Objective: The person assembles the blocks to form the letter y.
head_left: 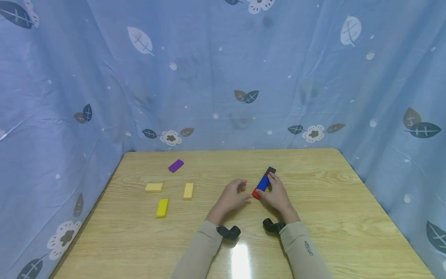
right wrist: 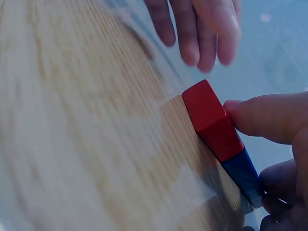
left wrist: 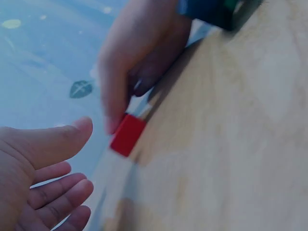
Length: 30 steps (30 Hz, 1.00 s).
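A red block [head_left: 256,194], a blue block [head_left: 262,184] and a black block [head_left: 271,170] lie end to end in a slanted row on the table, red nearest. My right hand [head_left: 277,195] holds this row from its right side. Its thumb touches the red block [right wrist: 204,108], and the other fingers bend against the row further along, partly hidden in the right wrist view. To the left of the red end is my left hand [head_left: 231,196], its fingers spread and relaxed with nothing in them. A small gap separates it from the red block in the left wrist view.
On the left of the wooden table [head_left: 115,232] lie a purple block [head_left: 175,166], two pale yellow blocks, one crosswise [head_left: 153,187] and one lengthwise [head_left: 188,191], and a bright yellow block [head_left: 162,208]. A blue patterned curtain [head_left: 209,77] hangs behind the table.
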### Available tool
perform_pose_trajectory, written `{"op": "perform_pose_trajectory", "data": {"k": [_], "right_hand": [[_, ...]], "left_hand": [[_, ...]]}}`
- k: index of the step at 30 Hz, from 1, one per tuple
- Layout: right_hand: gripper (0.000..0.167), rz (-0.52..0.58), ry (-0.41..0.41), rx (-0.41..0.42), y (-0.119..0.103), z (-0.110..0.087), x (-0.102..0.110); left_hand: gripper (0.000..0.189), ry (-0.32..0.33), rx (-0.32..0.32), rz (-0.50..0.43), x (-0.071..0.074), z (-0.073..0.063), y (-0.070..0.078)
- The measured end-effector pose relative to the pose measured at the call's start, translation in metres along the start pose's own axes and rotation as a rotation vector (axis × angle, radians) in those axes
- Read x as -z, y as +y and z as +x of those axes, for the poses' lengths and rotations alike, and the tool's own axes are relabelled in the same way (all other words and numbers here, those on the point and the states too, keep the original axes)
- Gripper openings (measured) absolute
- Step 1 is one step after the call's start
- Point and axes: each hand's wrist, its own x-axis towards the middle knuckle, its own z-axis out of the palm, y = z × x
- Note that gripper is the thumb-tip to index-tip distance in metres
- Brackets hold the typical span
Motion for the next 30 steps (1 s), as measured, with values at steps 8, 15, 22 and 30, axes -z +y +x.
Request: {"op": "perform_pose_trajectory", "data": {"k": [8, 15, 22, 30], "right_hand": [[0.085, 0.007, -0.013, 0.000, 0.003, -0.002, -0.002], [0.085, 0.002, -0.005, 0.022, 0.005, -0.001, 0.000], [0.086, -0.011, -0.010, 0.020, 0.006, 0.002, 0.002], [0.086, -0.004, -0.025, 0.014, 0.004, -0.001, 0.000]], "left_hand": [[0.054, 0.077, 0.048, -0.113, 0.039, -0.009, -0.018], [0.052, 0.148, 0.021, -0.121, 0.055, -0.012, -0.025], [0.053, 0.164, 0.026, -0.128, 0.066, -0.012, -0.026], [0.053, 0.226, 0.086, -0.153, 0.091, -0.024, -0.042]]}}
